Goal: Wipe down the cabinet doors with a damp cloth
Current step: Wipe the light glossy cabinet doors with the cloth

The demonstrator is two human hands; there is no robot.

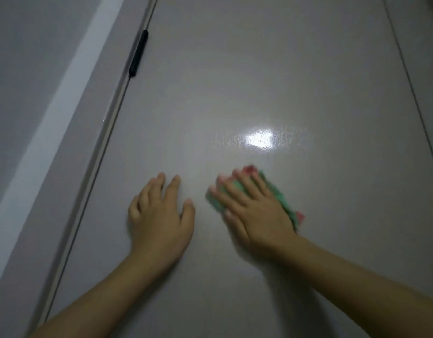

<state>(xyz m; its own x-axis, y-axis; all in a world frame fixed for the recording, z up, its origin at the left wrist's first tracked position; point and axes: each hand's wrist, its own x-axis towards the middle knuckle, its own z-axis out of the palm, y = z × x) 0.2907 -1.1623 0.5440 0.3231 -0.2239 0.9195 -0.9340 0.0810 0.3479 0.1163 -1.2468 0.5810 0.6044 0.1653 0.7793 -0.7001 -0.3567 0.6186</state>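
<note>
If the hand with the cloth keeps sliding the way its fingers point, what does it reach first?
Probably the bright glare spot on the cabinet door; nothing solid shows ahead of the right hand.

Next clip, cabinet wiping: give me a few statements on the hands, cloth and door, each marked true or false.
1. The right hand presses a green and red cloth flat against the cabinet door. True.
2. The left hand grips the black handle. False: it rests bare on the door, well below the handle.
3. The handle sits at the door's left edge. True.
4. Both hands hold the cloth. False: only the right one does.
</note>
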